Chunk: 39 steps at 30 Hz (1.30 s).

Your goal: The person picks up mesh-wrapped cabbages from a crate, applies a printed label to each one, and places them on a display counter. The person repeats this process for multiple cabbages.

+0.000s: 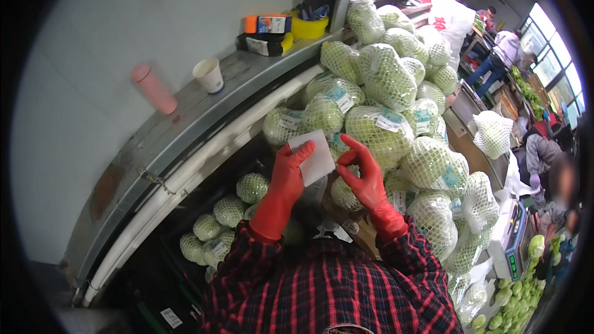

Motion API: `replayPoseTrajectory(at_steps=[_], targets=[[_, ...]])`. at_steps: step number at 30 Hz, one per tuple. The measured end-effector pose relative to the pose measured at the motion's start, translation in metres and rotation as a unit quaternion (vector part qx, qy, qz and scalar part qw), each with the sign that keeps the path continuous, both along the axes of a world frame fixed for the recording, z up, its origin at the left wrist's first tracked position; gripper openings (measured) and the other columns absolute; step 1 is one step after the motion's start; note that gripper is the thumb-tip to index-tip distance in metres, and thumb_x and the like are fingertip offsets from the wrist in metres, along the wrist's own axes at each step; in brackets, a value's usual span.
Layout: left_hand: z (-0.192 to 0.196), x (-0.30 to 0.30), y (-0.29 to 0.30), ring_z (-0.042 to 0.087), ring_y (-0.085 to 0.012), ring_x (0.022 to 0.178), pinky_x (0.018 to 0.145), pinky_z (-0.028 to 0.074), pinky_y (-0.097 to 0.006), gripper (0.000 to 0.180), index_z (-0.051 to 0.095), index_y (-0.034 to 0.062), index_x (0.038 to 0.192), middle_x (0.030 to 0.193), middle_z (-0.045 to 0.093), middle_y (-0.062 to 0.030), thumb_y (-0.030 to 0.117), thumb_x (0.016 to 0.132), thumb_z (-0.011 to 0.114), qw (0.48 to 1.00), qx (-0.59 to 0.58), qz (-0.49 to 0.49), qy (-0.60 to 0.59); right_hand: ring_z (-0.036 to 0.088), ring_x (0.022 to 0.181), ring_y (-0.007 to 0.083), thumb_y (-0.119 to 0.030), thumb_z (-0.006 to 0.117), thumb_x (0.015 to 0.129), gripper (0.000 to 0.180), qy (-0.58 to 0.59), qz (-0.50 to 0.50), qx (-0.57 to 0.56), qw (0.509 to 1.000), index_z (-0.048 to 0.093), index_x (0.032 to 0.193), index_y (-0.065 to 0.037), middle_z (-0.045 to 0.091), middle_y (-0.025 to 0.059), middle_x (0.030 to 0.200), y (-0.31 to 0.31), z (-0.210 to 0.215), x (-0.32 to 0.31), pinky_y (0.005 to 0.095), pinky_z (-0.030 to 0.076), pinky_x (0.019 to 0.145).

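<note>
Both my hands wear red rubber gloves and meet in front of my chest. Between the thumb and fingers of my left hand [286, 179] is a square sheet of white paper [317, 164], its plain face toward me. My right hand [366, 179] is at the sheet's right corner, thumb and a curled finger pinched together there, the index finger raised apart. Whatever is on the sheet's other side is hidden. Just beyond my hands lies a cabbage [378, 130] in white foam netting and clear wrap, with a label on it.
Many netted cabbages [387, 77] are piled ahead and to the right. Smaller netted ones [229, 211] lie low on the left. A ledge holds a pink bottle [154, 89], a paper cup [208, 75] and yellow tape [309, 26]. At right are a scale [512, 241] and people [504, 55].
</note>
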<state>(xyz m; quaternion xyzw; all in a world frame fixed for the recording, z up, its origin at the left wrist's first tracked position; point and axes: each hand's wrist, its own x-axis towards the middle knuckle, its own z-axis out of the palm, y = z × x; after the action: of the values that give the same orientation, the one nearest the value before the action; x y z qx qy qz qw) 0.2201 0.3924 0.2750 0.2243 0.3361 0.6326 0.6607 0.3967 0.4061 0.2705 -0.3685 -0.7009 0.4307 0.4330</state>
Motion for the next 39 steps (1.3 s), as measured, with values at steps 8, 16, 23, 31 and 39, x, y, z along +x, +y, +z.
replayPoseTrajectory(at_steps=[8, 16, 23, 31, 39], targets=[[-0.034, -0.034, 0.011, 0.062, -0.0153, 0.083, 0.076, 0.049, -0.027, 0.033, 0.060, -0.0015, 0.103, 0.092, 0.064, -0.0068, 0.026, 0.085, 0.063, 0.991, -0.018, 0.005, 0.135, 0.056, 0.081, 0.0108, 0.006, 0.064, 0.075, 0.069, -0.039, 0.002, -0.136, 0.990, 0.038, 0.137, -0.011, 0.059, 0.0025, 0.089, -0.005, -0.023, -0.021, 0.0265, 0.046, 0.076], [-0.034, -0.005, 0.014, 0.063, -0.0204, 0.084, 0.071, 0.052, -0.033, 0.026, 0.056, 0.0015, 0.107, 0.098, 0.063, -0.0082, 0.015, 0.086, 0.063, 0.992, -0.072, 0.104, -0.023, 0.046, 0.114, 0.0319, -0.008, 0.072, 0.066, 0.062, -0.156, -0.043, 0.187, 0.969, 0.051, 0.125, -0.016, 0.052, 0.0124, 0.122, 0.002, 0.000, -0.023, 0.0396, 0.038, 0.095], [-0.047, -0.005, 0.018, 0.061, -0.0194, 0.087, 0.075, 0.050, -0.033, 0.024, 0.054, 0.0040, 0.107, 0.099, 0.062, -0.0079, 0.022, 0.091, 0.057, 0.995, 0.012, 0.041, -0.085, 0.042, 0.119, 0.0328, -0.010, 0.071, 0.064, 0.049, -0.261, 0.054, 0.281, 0.922, 0.060, 0.111, -0.016, 0.051, 0.0096, 0.123, 0.009, 0.017, -0.014, 0.0470, 0.033, 0.100], [-0.124, 0.012, 0.039, 0.059, -0.0236, 0.091, 0.079, 0.049, -0.036, 0.031, 0.054, 0.0005, 0.109, 0.103, 0.061, -0.0114, 0.027, 0.092, 0.052, 0.948, -0.089, -0.095, -0.290, 0.050, 0.106, 0.0273, -0.010, 0.061, 0.063, 0.027, -0.295, 0.033, 0.444, 0.846, 0.060, 0.090, -0.015, 0.055, 0.0038, 0.103, 0.022, -0.006, -0.007, 0.0494, 0.036, 0.098], [-0.105, 0.002, 0.050, 0.058, -0.0278, 0.098, 0.088, 0.046, -0.043, 0.033, 0.052, 0.0006, 0.112, 0.109, 0.059, -0.0138, 0.028, 0.094, 0.049, 0.951, -0.151, -0.009, -0.270, 0.048, 0.109, 0.0279, -0.012, 0.066, 0.065, 0.027, -0.268, 0.119, 0.287, 0.912, 0.057, 0.091, -0.011, 0.054, 0.0045, 0.107, 0.009, 0.015, 0.015, 0.0457, 0.036, 0.098]])
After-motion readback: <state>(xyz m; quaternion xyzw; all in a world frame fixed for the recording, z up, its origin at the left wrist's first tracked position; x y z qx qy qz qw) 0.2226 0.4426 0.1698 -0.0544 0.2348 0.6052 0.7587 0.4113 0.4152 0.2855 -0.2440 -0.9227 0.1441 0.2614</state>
